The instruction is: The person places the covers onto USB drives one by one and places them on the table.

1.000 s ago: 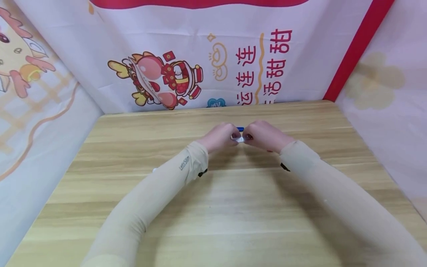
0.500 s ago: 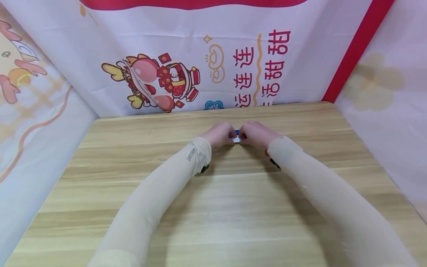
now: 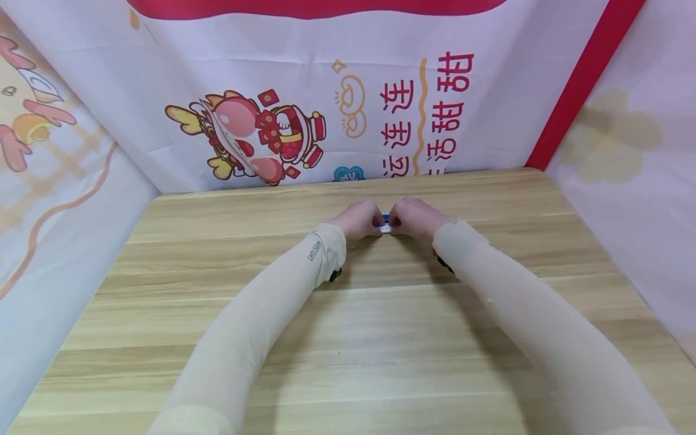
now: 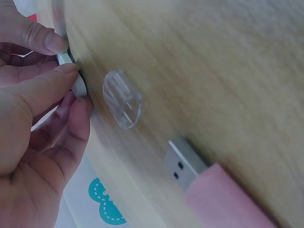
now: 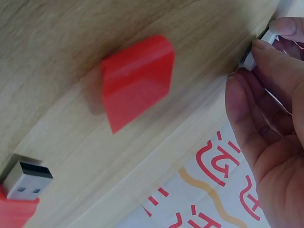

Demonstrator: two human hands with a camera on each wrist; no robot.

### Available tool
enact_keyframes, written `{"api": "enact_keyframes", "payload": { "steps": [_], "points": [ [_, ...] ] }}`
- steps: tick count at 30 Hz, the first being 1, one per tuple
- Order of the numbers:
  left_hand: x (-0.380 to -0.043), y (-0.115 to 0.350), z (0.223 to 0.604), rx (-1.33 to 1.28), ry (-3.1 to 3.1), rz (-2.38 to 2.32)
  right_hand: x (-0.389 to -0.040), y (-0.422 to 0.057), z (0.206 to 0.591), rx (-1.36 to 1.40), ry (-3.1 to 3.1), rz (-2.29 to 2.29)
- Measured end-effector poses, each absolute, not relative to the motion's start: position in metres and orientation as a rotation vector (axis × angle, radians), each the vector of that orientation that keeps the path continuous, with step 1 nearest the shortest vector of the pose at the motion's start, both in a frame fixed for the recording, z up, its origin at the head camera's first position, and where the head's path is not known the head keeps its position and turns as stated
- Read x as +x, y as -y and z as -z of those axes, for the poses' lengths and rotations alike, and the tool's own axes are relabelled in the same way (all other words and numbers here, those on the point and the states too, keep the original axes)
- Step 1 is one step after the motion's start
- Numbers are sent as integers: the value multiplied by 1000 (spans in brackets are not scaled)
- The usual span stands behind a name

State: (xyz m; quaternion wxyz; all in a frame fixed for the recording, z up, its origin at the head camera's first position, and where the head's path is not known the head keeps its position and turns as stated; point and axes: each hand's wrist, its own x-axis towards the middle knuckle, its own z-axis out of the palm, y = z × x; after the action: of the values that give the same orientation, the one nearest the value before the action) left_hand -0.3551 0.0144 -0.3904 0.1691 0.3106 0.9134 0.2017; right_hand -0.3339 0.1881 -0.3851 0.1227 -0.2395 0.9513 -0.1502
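Observation:
A small white flat piece (image 3: 385, 229) is pinched between both hands near the table's far edge. My left hand (image 3: 356, 219) grips its left end by thumb and fingers, my right hand (image 3: 417, 216) its right end. Fingers cover most of the white piece (image 4: 79, 87) in both wrist views, so its kind is unclear. Just behind it a blue strip (image 3: 386, 218) shows between the hands; whether the two are joined I cannot tell. Near my left hand lie a clear plastic cap (image 4: 122, 99) and a pink USB stick (image 4: 225, 197) with its metal plug bare.
On the right hand's side lie a red cap (image 5: 138, 80) and a red USB stick (image 5: 21, 190), its plug exposed. The wooden table (image 3: 359, 338) ends at a printed white cloth (image 3: 244, 42) behind, and more cloth hangs at both sides.
Both hands have drawn slightly closer around the white piece and sit a little lower. The head view has shifted slightly. A white spot by the left forearm is no longer visible.

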Motion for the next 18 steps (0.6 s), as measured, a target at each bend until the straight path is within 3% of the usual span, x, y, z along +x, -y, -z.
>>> {"api": "enact_keyframes", "payload": {
  "steps": [10, 18],
  "points": [
    [-347, 3, 381, 899, -2598, -622, -323, -188, 371, -604, -2756, 435],
    [-334, 34, 360, 947, -2645, -595, -308, -182, 351, -743, -2784, 376]
  ]
}}
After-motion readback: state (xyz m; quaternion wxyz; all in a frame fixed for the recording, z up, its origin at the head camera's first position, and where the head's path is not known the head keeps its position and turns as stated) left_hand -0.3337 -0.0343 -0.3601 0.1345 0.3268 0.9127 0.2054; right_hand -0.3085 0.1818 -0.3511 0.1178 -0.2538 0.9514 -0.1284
